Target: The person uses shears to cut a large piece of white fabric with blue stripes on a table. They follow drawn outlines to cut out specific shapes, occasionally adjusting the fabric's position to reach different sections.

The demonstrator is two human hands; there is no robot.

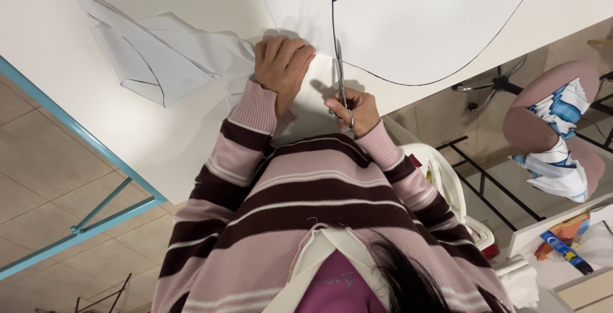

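While the right hand closed around slim metal scissors, blades aimed at twelve o'clock along a black outline, the left hand at nine o'clock pressed curled fingers on the white printed sheet, flat on the white table.

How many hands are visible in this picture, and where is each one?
2. The left hand presses flat on the white sheet, just left of the cut line. The right hand holds the scissors at the table edge, blades on the black line. No other hands show.
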